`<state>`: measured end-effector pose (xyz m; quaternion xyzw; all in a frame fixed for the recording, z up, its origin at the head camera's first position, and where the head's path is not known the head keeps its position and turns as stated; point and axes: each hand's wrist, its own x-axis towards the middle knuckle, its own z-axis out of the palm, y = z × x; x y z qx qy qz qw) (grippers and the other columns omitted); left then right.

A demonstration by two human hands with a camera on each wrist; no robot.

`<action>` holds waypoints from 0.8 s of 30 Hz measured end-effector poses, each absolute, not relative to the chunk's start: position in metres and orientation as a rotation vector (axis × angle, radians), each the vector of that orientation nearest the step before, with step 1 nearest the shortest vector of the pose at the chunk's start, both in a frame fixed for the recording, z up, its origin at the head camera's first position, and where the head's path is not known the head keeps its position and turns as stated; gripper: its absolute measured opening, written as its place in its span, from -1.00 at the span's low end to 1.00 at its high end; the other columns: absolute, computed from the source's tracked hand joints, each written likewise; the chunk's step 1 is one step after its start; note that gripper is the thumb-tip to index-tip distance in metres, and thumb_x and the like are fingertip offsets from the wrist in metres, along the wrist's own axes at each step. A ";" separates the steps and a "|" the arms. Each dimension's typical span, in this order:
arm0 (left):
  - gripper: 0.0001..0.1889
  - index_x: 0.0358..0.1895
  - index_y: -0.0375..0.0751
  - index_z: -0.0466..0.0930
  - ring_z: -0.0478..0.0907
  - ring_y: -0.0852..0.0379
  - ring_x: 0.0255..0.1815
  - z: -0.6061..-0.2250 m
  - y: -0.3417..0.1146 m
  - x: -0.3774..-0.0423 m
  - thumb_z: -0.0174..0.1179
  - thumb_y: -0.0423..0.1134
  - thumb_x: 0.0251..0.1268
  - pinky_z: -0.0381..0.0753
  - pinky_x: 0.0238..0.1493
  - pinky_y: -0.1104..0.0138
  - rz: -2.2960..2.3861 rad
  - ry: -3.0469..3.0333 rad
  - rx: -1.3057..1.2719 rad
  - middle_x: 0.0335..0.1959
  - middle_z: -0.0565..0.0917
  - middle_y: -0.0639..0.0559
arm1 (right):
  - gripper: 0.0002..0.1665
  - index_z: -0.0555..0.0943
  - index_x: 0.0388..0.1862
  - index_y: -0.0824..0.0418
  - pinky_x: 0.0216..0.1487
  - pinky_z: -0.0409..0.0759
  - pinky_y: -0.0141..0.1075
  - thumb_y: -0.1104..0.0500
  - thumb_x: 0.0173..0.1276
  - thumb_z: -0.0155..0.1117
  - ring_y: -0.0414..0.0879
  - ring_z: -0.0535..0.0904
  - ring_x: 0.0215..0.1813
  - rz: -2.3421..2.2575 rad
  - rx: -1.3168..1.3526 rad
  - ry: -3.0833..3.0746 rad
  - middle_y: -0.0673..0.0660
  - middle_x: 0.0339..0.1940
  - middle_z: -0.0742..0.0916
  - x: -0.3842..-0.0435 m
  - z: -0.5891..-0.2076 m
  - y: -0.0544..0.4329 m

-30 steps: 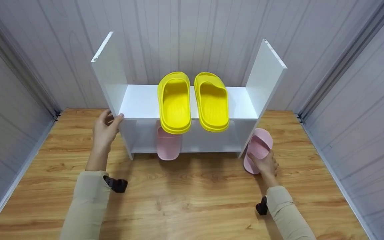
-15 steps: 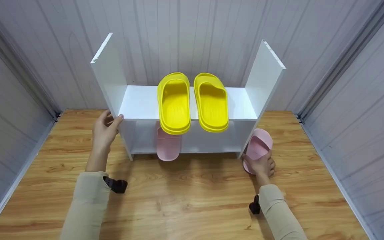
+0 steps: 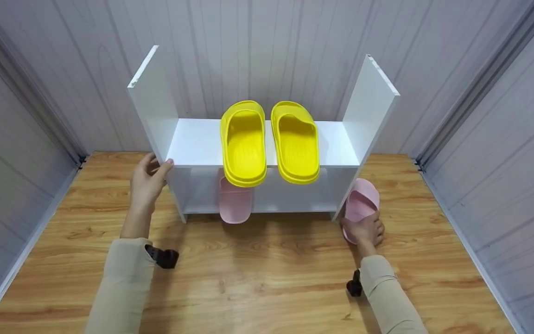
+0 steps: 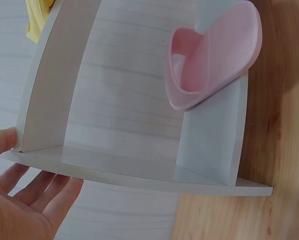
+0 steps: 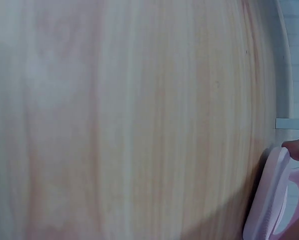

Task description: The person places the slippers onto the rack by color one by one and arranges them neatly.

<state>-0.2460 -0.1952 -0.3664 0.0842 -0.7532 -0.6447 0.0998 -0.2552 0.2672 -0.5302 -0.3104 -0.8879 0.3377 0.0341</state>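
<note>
A white two-tier shoe rack (image 3: 195, 141) stands against the back wall. My left hand (image 3: 144, 185) grips its left side panel, thumb over the middle board's front corner and fingers along the outside, as the left wrist view shows. Beyond the rack's right panel, my right hand (image 3: 364, 230) holds a pink slipper (image 3: 361, 202) by its heel end. In the right wrist view the thumb (image 5: 297, 149) lies on that slipper's rim, close over the floor. Another pink slipper (image 4: 222, 57) sits on the lower shelf, its heel past the front edge.
Two yellow slippers, the left one (image 3: 246, 157) and the right one (image 3: 298, 157), stand side by side on the upper shelf, heels overhanging the front. Wood-look floor (image 3: 257, 278) spreads before the rack. Panelled walls rise at the back, left (image 3: 16, 185) and right (image 3: 494, 185).
My right hand has shifted slightly left around the heel of the pink slipper beside the rack, its forearm moving left too. My left hand and the rack stay put.
</note>
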 end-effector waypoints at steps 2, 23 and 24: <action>-0.41 0.27 -0.31 0.15 0.28 -0.11 0.12 -0.367 -0.195 -0.246 0.06 -0.14 0.23 0.39 0.01 0.16 -1.909 -2.220 0.243 0.14 0.30 -0.30 | 0.26 -0.19 0.31 0.37 0.12 -0.08 0.16 -0.13 -0.14 0.34 0.33 -0.01 0.19 1.029 -0.958 -2.744 0.47 0.16 0.18 -0.255 -0.529 0.269; -0.46 0.25 -0.33 0.19 0.31 -0.11 0.07 -0.368 -0.196 -0.248 0.05 -0.21 0.24 0.41 -0.02 0.16 -1.934 -2.190 0.224 0.08 0.34 -0.31 | 0.14 -0.18 0.31 0.36 0.03 0.15 0.16 0.01 -0.05 0.30 0.39 0.10 0.10 1.092 -0.714 -2.763 0.50 0.12 0.24 -0.253 -0.517 0.300; -0.46 0.25 -0.32 0.19 0.31 -0.11 0.07 -0.368 -0.196 -0.248 0.05 -0.21 0.24 0.41 -0.02 0.16 -1.935 -2.192 0.222 0.08 0.34 -0.31 | 0.15 -0.18 0.31 0.37 0.03 0.15 0.15 0.02 -0.06 0.31 0.40 0.11 0.09 1.091 -0.692 -2.768 0.50 0.12 0.24 -0.253 -0.517 0.301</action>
